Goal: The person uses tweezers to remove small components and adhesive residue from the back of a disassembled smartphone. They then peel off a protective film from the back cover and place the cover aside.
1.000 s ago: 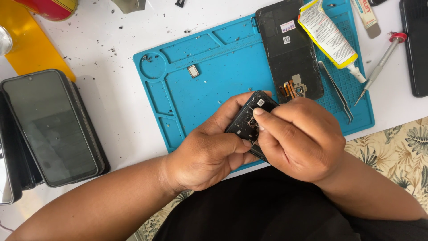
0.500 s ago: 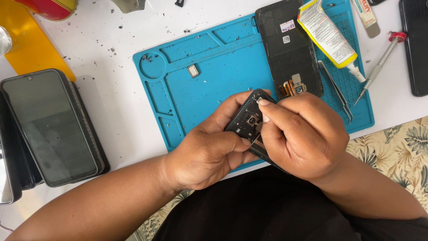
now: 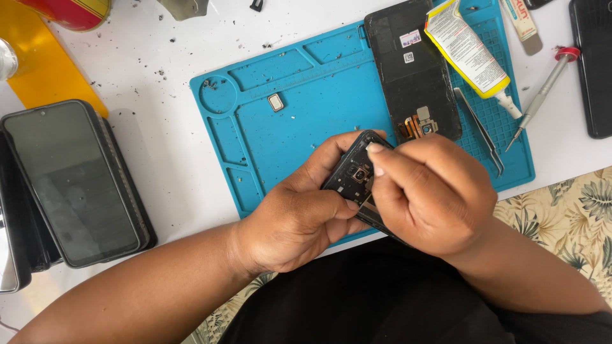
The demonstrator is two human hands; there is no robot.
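Note:
My left hand grips a black opened phone frame from its left side, over the near edge of a blue repair mat. My right hand covers the frame's right part, with thumb and forefinger pinched on its exposed inner parts near the camera module. Whether the fingers hold a small piece is hidden. A black screen panel with an orange flex cable lies on the mat just beyond my hands.
A yellow-and-white glue tube, tweezers and a small metal part lie on the mat. A red-capped screwdriver and a dark phone lie right. Stacked phones sit left; a yellow sheet far left.
My right hand's fingertips have shifted slightly up and left along the phone frame. The left hand keeps the same hold.

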